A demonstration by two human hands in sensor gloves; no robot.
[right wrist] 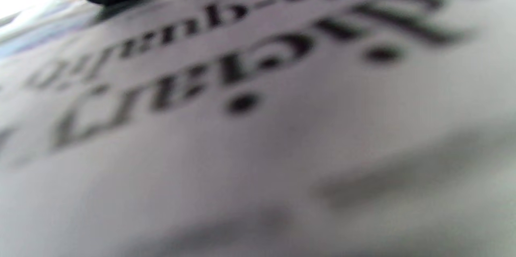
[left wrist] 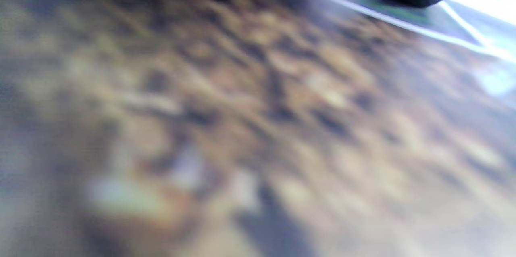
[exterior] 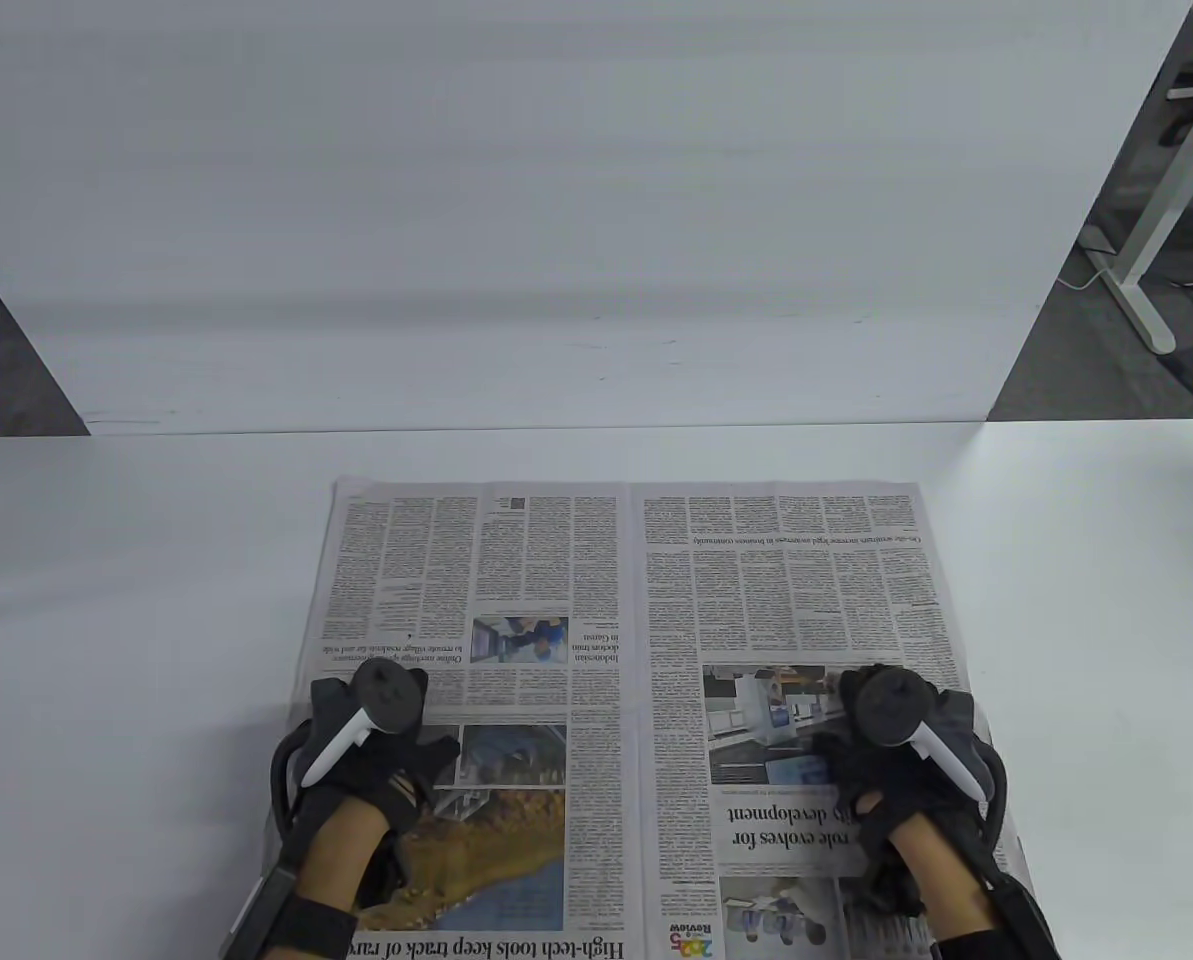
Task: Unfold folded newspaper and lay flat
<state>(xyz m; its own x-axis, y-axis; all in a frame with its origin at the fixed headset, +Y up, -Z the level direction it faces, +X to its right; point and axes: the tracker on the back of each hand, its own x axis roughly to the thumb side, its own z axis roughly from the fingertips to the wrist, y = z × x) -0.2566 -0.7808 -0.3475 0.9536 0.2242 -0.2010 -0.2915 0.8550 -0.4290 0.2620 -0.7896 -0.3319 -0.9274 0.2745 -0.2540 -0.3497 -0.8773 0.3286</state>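
Newspaper lies opened across the white surface, both hands pressing flat on its near half: left hand, right hand. Thin, light and tearable, it likely suits gentle outward smoothing from the centre crease.

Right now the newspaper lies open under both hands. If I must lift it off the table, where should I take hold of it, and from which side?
Probably the two outer side edges of the newspaper, one per hand, coming in from left and right. The sheet lies flat and wide, so only its edges offer a grip. The left hand and right hand already rest near them.
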